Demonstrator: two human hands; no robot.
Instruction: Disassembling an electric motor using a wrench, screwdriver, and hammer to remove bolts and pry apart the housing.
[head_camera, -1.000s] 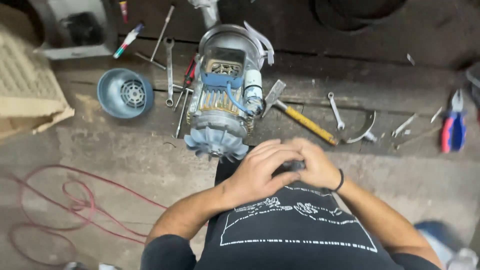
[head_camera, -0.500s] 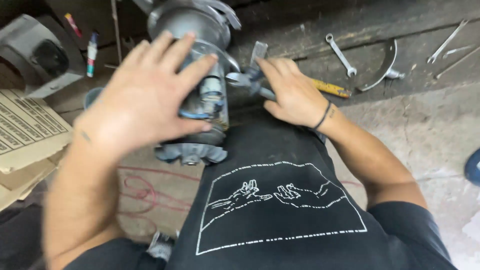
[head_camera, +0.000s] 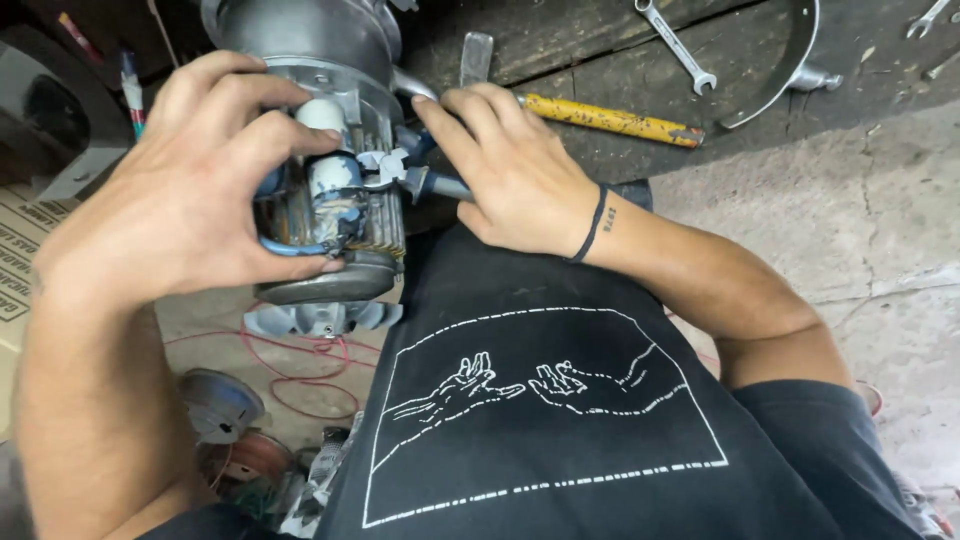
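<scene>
Motor (head_camera: 330, 190), lying on the concrete floor (head_camera: 860, 220) at the person's knees, now has the left hand (head_camera: 170, 200) clamped around it while the right hand (head_camera: 510, 170), fingers pinching a small spanner (head_camera: 400, 170), works at its terminals.

Tan printed cardboard box (head_camera: 18, 262) at left edge (partly hidden)

Grey metal motor housing (head_camera: 300, 40) with blue wires (head_camera: 290, 247), yellow-handled hammer (head_camera: 610, 120) far right, black shirt (head_camera: 560, 420) bearing a white line-drawn pattern.
</scene>
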